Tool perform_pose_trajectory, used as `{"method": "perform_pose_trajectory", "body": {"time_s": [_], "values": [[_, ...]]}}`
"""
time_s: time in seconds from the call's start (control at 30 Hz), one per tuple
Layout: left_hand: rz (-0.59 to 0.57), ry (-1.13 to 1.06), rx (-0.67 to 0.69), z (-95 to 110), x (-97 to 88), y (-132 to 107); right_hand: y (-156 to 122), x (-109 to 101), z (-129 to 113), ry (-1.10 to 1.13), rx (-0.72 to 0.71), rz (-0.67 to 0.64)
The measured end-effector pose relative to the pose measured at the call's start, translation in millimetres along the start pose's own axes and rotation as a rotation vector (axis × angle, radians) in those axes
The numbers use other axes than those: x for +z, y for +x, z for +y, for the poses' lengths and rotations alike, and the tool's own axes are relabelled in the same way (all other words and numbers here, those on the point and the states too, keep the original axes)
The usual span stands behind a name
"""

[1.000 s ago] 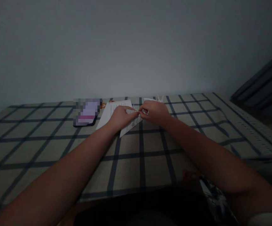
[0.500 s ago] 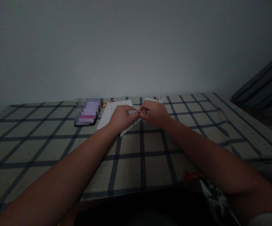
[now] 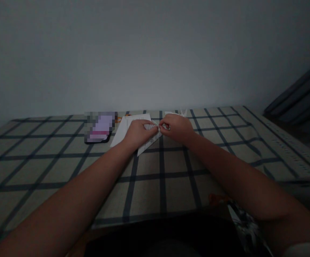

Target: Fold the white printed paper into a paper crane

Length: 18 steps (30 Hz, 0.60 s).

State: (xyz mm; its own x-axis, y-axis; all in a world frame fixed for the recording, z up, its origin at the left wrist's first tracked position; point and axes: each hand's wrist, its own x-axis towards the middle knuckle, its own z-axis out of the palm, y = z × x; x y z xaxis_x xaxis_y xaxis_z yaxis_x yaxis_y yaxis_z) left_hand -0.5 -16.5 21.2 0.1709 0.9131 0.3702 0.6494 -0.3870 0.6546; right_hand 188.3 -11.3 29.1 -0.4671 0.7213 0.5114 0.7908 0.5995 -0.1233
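Between my two hands is a folded piece of white paper (image 3: pixel 146 145) with print on it, one pointed end sticking out low on the left. My left hand (image 3: pixel 138 132) pinches it between thumb and fingers. My right hand (image 3: pixel 176 127) meets the left at the fingertips and pinches the paper's other end, thumb and forefinger curled into a ring. Its exact folds are mostly hidden by my fingers. Under and behind my left hand lies a printed sheet of paper (image 3: pixel 120 131), flat on the checked cloth.
A phone (image 3: pixel 100 127) with a lit, blurred screen lies left of the sheet. Behind my right hand shows another white paper piece (image 3: pixel 183 112) with pointed tips. The checked tablecloth (image 3: pixel 149 185) covers the table up to the grey wall (image 3: pixel 155 57). Dark folded fabric (image 3: pixel 302 89) stands at right.
My left hand has shifted very slightly left, and a bit more of the folded paper shows by the fingertips. Both hands keep their pinch.
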Motion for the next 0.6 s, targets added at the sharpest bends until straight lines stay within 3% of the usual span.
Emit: {"method": "perform_pose_trajectory", "body": {"time_s": [0.27, 0.6], "values": [[-0.014, 0.005, 0.006, 1, 3.4, -1, -1, -8, -8, -0.216, -0.116, -0.075], [-0.023, 0.003, 0.008, 2, 3.3, -1, -1, -5, -12, -0.221, -0.147, -0.052]]}}
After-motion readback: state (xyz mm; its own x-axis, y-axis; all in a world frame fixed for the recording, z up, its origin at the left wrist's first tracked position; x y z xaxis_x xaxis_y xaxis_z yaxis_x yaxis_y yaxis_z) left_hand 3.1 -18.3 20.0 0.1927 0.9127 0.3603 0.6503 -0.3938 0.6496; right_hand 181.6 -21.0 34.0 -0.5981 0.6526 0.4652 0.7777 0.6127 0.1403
